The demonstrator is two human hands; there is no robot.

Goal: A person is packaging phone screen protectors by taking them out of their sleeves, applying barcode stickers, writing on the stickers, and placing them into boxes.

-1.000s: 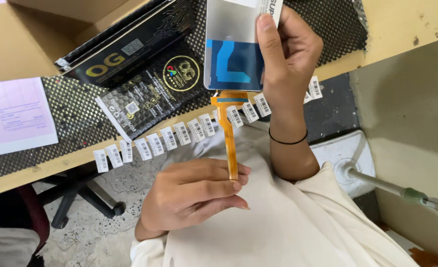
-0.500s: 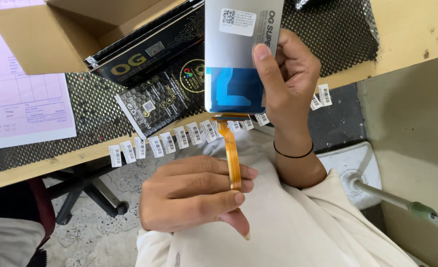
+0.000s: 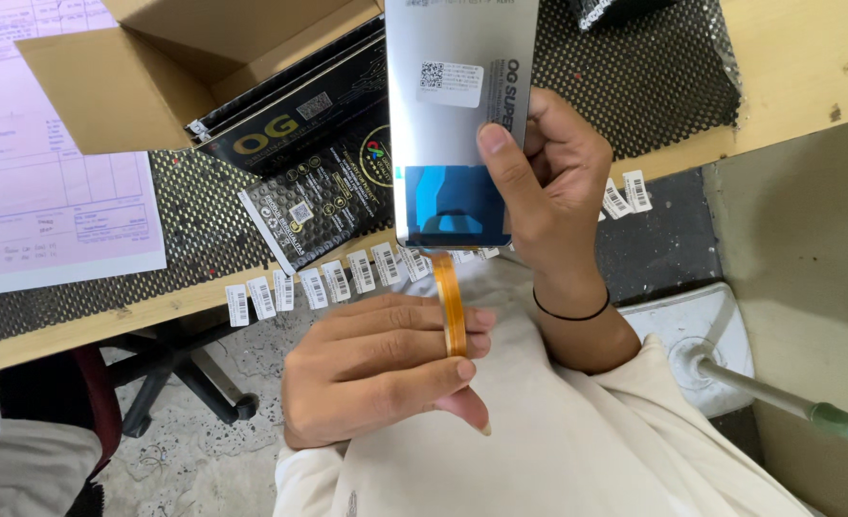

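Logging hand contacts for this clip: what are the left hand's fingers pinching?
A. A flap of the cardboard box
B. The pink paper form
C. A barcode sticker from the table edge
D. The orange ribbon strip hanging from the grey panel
D: the left hand closes its fingers on the orange ribbon strip, which hangs from the lower edge of the grey panel held up by the right hand.

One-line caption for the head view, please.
Right hand holds a grey screen panel upright while left hand pinches its orange ribbon cable.

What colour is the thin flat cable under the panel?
Orange; the flat cable shows clearly in the head view.
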